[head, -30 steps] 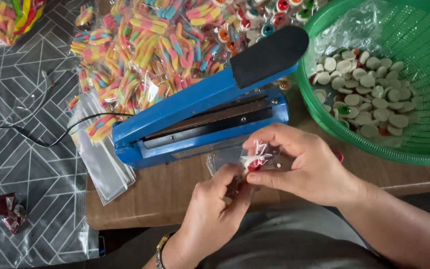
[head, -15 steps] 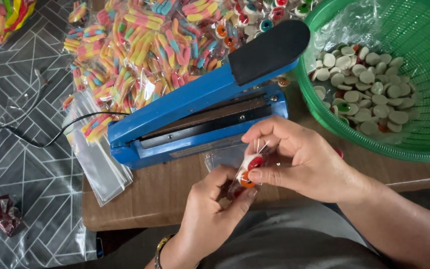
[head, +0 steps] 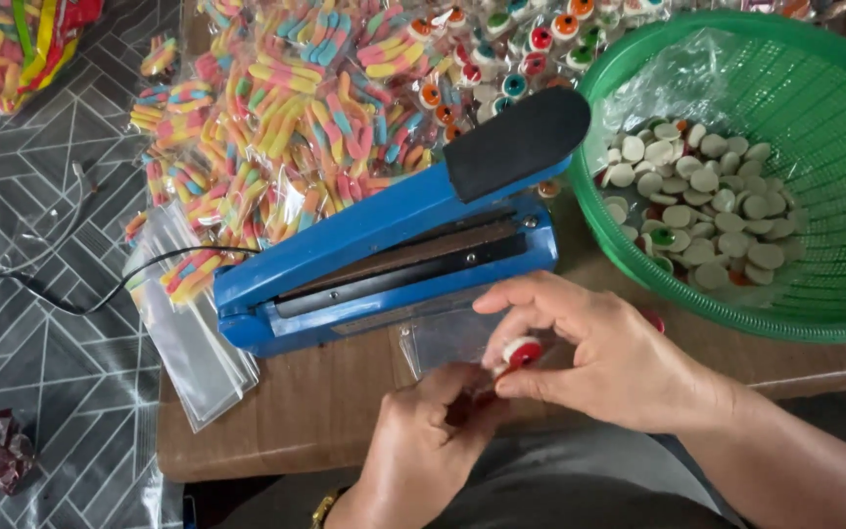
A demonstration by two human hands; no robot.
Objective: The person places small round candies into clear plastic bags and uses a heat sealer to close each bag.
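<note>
My right hand (head: 604,358) pinches a round red-and-white candy (head: 521,351) between thumb and fingers, just above a small clear plastic bag (head: 443,338) lying on the wooden board. My left hand (head: 433,441) is curled below it, fingertips at the bag's near end and close to the candy; I cannot tell whether it grips the bag. Both hands work right in front of a blue heat sealer (head: 394,245) with a black handle pad (head: 516,142), its arm raised.
A green mesh basket (head: 834,88) at the right holds many round white candies (head: 707,206) on a plastic liner. Packets of colourful gummy worms (head: 276,127) are piled behind the sealer. Empty clear bags (head: 193,338) lie at the board's left edge. A black cord (head: 80,304) crosses the patterned floor.
My hands have shifted slightly lower and right of the sealer. The candy went from a bunched wrapper in my fingers to a clearly round piece held over the bag.
</note>
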